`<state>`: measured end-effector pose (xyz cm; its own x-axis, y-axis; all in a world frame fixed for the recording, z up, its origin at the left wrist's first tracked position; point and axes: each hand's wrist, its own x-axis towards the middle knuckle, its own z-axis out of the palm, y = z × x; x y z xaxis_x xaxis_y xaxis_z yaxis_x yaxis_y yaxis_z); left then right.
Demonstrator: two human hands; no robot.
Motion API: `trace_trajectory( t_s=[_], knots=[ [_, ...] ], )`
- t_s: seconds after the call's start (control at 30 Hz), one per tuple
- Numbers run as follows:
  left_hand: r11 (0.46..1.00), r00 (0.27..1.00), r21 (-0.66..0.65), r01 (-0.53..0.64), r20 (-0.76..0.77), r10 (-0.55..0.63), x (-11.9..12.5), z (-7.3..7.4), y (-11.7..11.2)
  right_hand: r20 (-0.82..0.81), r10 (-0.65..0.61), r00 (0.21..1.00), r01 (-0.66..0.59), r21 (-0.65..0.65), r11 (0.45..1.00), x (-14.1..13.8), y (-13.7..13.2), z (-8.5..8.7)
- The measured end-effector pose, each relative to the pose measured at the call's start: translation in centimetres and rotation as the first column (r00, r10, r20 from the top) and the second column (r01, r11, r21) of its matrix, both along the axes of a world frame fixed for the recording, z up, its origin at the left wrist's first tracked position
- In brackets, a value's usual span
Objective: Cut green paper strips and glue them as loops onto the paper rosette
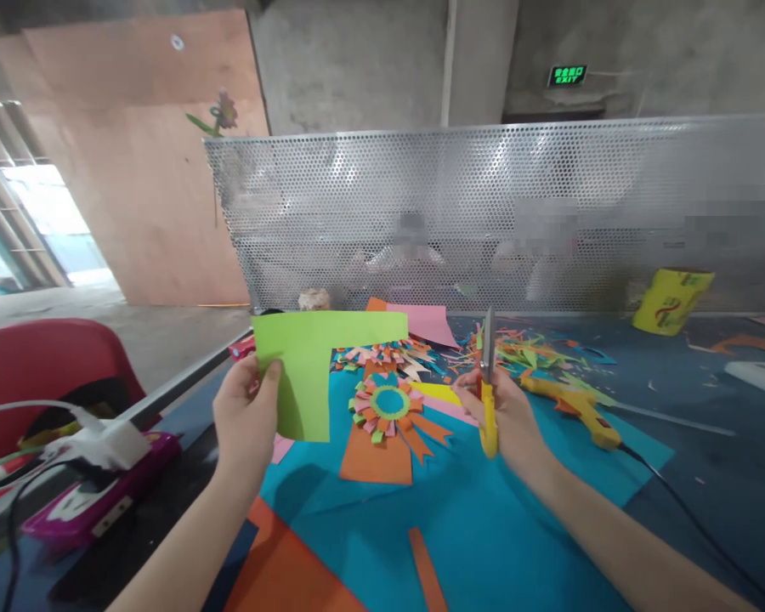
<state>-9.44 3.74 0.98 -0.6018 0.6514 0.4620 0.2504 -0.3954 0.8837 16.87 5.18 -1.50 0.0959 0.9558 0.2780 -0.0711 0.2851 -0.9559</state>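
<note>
My left hand (248, 416) pinches a lime-green sheet of paper (303, 382) by its left edge and holds it up above the table. The sheet is L-shaped, with a strip reaching right along its top. In my right hand (510, 416) is a pair of scissors (488, 382) with yellow handles, blades pointing up and away from the green paper. Between my hands, a paper rosette (390, 404) with orange, pink and green fringe and orange tails lies on an orange paper piece (376, 459). Beneath them is a large blue sheet (370, 535).
A yellow hot glue gun (574, 408) with a black cord lies to the right. Paper scraps (535, 348) are heaped behind it, near a yellow tape roll (672, 302). At left, a purple power strip (102, 501) holds plugs. A perforated metal screen (421, 195) stands along the back.
</note>
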Motion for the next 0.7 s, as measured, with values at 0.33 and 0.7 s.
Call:
trace_trajectory(
  t_s=[0.33,0.7],
  knots=[
    [0.960,0.948,-0.087,0.268,0.203,-0.246,1.2,-0.1,0.0,0.000,0.021,1.000,-0.021,0.016,1.000,0.8,0.6,-0.8],
    [0.882,0.898,-0.187,0.433,0.169,-0.405,1.7,-1.1,-0.3,0.062,-0.016,0.998,0.012,0.059,0.998,0.1,-0.4,0.6]
  ],
)
